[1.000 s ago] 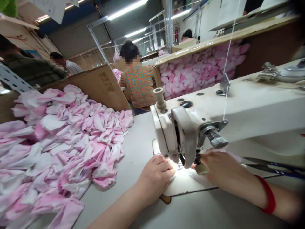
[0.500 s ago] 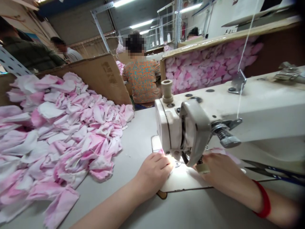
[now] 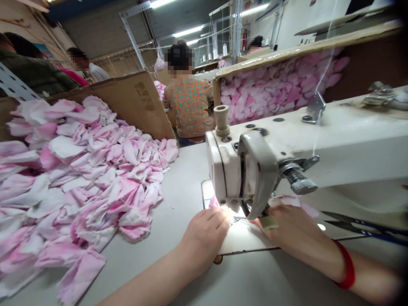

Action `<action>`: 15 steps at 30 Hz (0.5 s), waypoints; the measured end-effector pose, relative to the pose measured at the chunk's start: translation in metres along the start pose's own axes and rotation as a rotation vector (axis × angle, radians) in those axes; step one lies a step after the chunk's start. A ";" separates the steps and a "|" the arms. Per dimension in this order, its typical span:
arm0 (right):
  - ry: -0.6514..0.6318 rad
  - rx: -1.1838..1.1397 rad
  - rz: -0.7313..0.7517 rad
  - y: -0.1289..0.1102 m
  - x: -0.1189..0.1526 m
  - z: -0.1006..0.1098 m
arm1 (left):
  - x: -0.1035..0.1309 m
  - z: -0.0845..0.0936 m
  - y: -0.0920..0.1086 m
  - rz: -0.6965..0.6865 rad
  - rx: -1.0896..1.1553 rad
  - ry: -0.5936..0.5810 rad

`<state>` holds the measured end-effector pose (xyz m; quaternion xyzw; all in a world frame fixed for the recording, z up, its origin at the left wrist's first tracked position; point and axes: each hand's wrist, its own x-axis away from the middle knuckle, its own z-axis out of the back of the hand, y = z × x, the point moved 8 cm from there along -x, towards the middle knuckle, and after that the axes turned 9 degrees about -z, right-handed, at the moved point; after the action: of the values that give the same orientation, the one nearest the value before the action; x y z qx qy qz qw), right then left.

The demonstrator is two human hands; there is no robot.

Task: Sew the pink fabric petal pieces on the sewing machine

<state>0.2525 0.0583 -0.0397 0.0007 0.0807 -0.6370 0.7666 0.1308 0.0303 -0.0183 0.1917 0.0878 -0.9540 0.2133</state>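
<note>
A white sewing machine [image 3: 255, 165] stands over a lit needle plate. My left hand [image 3: 207, 236] lies left of the needle area, fingers together and bent over a pink fabric piece [image 3: 214, 202] that peeks out beyond them. On the other side my right hand [image 3: 283, 223], with a red band on the wrist, reaches in beside the presser area. Its fingertips are partly hidden behind the machine head, and what they touch cannot be made out. Another pale pink piece [image 3: 307, 208] lies just behind the right hand.
A large heap of pink and white fabric pieces [image 3: 105, 170] covers the left of the table, by a cardboard sheet [image 3: 127, 95]. Dark scissors [image 3: 363, 227] lie at the right. Behind the machine is a box of pink pieces [image 3: 270, 89]. A person [image 3: 189, 106] sits beyond.
A little more pink fabric shows past my left fingertips. My right hand has shifted slightly left in the view. At the far left, a pink garment has come into sight behind the cardboard.
</note>
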 end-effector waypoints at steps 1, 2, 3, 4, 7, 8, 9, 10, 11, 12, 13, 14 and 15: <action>-0.014 0.005 0.000 0.000 -0.001 0.000 | 0.001 -0.001 -0.001 0.013 -0.016 -0.002; -0.030 0.008 0.004 -0.001 -0.002 -0.001 | 0.001 -0.003 -0.002 0.026 -0.035 -0.003; -0.042 0.010 0.009 -0.001 -0.003 0.000 | 0.002 -0.004 -0.002 0.033 -0.050 -0.005; -0.051 0.012 0.015 -0.001 -0.003 0.000 | 0.002 -0.004 -0.003 0.032 -0.058 -0.007; -0.070 0.022 0.043 -0.002 -0.003 -0.001 | 0.004 -0.004 -0.004 -0.003 -0.035 -0.016; -0.068 0.017 0.036 -0.001 -0.003 0.000 | 0.005 -0.004 -0.004 -0.017 -0.014 -0.023; -0.063 0.005 0.028 0.000 -0.002 0.000 | 0.005 -0.003 -0.004 -0.025 0.005 -0.032; -0.055 -0.013 0.017 0.001 -0.002 0.001 | 0.006 -0.003 -0.004 -0.031 0.017 -0.042; -0.048 -0.031 0.006 0.001 -0.001 0.002 | 0.006 -0.002 -0.003 -0.035 0.020 -0.054; -0.047 -0.047 -0.003 0.002 -0.001 0.002 | 0.006 -0.002 -0.003 -0.038 0.014 -0.069; -0.053 -0.057 -0.005 0.001 -0.001 0.002 | 0.005 -0.003 -0.002 -0.039 0.003 -0.085; -0.062 -0.057 -0.003 0.000 -0.001 0.001 | 0.005 -0.003 0.000 -0.043 -0.011 -0.099; -0.070 -0.053 0.000 -0.001 -0.001 0.000 | 0.005 -0.003 0.001 -0.045 -0.022 -0.107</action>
<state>0.2513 0.0593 -0.0392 -0.0420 0.0706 -0.6341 0.7689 0.1284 0.0286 -0.0229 0.1360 0.0910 -0.9664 0.1982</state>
